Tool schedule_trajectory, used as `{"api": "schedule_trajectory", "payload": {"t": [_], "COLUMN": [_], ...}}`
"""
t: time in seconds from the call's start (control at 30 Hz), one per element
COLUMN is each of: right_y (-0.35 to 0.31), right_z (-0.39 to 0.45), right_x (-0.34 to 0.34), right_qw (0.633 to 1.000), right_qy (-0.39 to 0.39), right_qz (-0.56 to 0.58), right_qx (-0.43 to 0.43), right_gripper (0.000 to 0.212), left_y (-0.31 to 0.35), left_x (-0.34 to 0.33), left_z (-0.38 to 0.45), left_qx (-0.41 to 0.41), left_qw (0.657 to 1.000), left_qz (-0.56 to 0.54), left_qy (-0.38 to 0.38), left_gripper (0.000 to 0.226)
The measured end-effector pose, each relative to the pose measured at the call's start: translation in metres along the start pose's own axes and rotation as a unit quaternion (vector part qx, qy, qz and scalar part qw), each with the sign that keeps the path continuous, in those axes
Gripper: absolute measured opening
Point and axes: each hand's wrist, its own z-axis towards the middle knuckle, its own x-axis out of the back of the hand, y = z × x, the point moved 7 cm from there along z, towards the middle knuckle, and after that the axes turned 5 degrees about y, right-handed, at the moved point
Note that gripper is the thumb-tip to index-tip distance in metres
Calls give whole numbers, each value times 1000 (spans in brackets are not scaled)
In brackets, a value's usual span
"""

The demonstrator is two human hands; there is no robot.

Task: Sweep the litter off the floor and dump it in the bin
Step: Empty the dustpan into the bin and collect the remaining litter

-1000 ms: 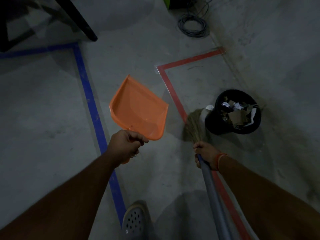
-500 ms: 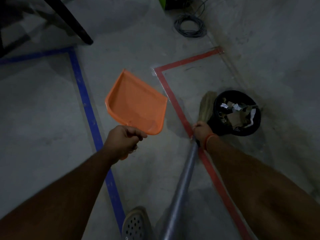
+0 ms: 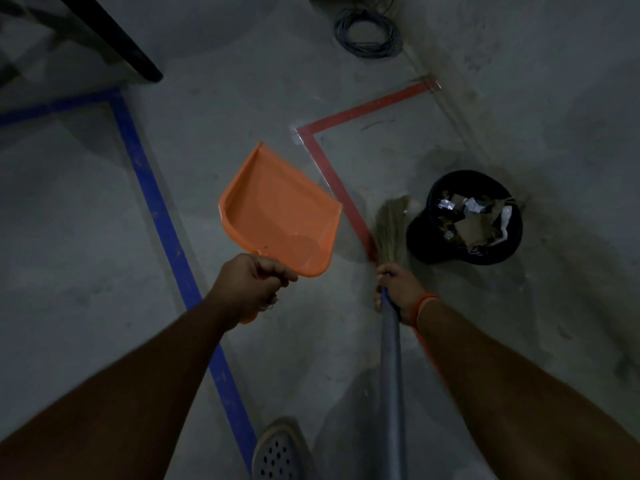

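Note:
My left hand [image 3: 251, 284] grips the handle of an orange dustpan [image 3: 282, 213], held off the floor with its pan empty and its mouth pointing up and away. My right hand [image 3: 398, 289] grips the grey handle of a straw broom [image 3: 393, 225]; the bristles rest on the floor just left of a black bin [image 3: 427, 237]. Paper and cardboard litter [image 3: 474, 220] lies inside the bin. No loose litter shows on the floor around it.
Red tape [image 3: 332, 171] and blue tape [image 3: 162, 216] mark lines on the grey concrete floor. A coiled cable [image 3: 367, 32] lies at the top, a dark furniture leg [image 3: 114, 39] at top left. My sandalled foot [image 3: 277, 452] stands at the bottom edge.
The broom handle swung back from the left to upright, and the bristles stay beside the bin. The dustpan stays held up in my left hand.

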Motion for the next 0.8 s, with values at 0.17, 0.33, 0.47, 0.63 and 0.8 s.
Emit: {"api": "schedule_trajectory", "payload": {"t": [0.17,0.33,0.47,0.63,0.8], "right_y": [16,19,27,54,91], "right_z": [-27,-43,-49,-68,-112], "right_x": [-2,0,-2,-8,-12], "right_qw": [999,996,993,979,956], "right_qy": [-30,-61,-91,-151,-209], "right_qz": [-35,-63,-72,-131,-203], "right_qx": [-15,-18,-28,-39,-23], "right_gripper": [26,23,24,22,21], "left_y": [9,2,-7,-41,-88], "left_x": [-6,-12,-19,-24,-30], "left_z": [-10,-29,-54,-92,-166], "left_qx": [-9,-8,1,19,47], "left_qw": [1000,1000,999,997,984], "left_qz": [-4,-12,-32,-29,-67], "left_qy": [2,12,28,72,155], "left_gripper": [37,37,34,32,31]}}
